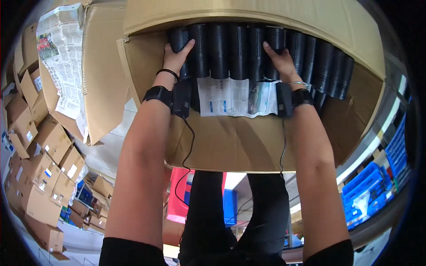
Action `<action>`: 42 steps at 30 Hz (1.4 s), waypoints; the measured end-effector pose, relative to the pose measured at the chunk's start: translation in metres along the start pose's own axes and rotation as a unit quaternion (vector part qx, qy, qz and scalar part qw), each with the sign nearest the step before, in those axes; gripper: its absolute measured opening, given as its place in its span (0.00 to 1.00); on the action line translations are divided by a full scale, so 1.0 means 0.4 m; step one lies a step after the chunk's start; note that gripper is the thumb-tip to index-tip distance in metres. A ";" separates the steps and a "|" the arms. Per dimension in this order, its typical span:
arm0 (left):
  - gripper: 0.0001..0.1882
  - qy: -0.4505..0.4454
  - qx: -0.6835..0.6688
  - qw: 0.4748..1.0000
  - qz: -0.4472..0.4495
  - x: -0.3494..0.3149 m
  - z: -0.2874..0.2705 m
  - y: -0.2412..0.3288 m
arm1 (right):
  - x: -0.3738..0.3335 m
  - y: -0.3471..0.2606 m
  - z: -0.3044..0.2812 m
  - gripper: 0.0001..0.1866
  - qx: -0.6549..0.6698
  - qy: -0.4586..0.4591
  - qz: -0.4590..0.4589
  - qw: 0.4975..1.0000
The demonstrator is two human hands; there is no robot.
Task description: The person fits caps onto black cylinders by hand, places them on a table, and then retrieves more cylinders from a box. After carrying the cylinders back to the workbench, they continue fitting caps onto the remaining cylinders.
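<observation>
A row of black tubes (pixel 239 55) with perforated bands stands side by side in a large open cardboard box (pixel 235 142). My left hand (pixel 176 60) is closed around the leftmost tube (pixel 179 39), its thumb across the front and its other fingers mostly hidden at the side. Farther right, my right hand (pixel 282 63) grips another tube (pixel 276 36), thumb in front, with the remaining fingers tucked out of sight between tubes. More tubes (pixel 326 66) lean toward the right wall of the box. A printed newspaper sheet (pixel 222 99) lies inside, below the row.
Another cardboard box (pixel 104 66) with newspaper (pixel 66 66) on it stands at the left. Several cartons (pixel 49 177) are piled beyond it. Blue plastic bins (pixel 366 190) sit at the right. A pink crate (pixel 176 195) is by my legs. Black cables (pixel 191 146) hang from my wrist straps.
</observation>
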State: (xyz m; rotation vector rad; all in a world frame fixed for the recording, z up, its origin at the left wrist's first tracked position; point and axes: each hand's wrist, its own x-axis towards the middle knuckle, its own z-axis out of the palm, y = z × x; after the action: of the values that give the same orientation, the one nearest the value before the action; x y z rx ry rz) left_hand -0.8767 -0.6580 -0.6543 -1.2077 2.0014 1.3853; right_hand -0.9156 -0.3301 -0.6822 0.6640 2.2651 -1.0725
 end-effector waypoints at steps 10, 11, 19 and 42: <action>0.59 -0.162 -0.118 0.979 -0.040 -0.067 -0.056 0.078 | -0.129 -0.188 -0.093 0.48 0.229 -0.340 0.126 0.903; 0.59 -0.178 -0.132 0.975 -0.037 -0.061 -0.011 0.076 | -0.020 -0.043 -0.054 0.58 0.188 -0.335 0.014 0.923; 0.69 -0.159 -0.056 0.981 -0.097 0.066 -0.067 -0.033 | -0.050 -0.065 0.074 0.76 -0.041 -0.107 0.001 0.993; 0.50 -0.110 -0.033 0.992 -0.058 0.036 -0.058 -0.025 | -0.164 -0.136 0.010 0.46 0.235 -0.262 0.083 0.932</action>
State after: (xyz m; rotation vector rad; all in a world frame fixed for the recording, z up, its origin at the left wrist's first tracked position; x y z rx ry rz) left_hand -0.8730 -0.6859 -0.6606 -1.1251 1.7215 1.4683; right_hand -0.9009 -0.3770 -0.6123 0.6405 1.4821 -1.5119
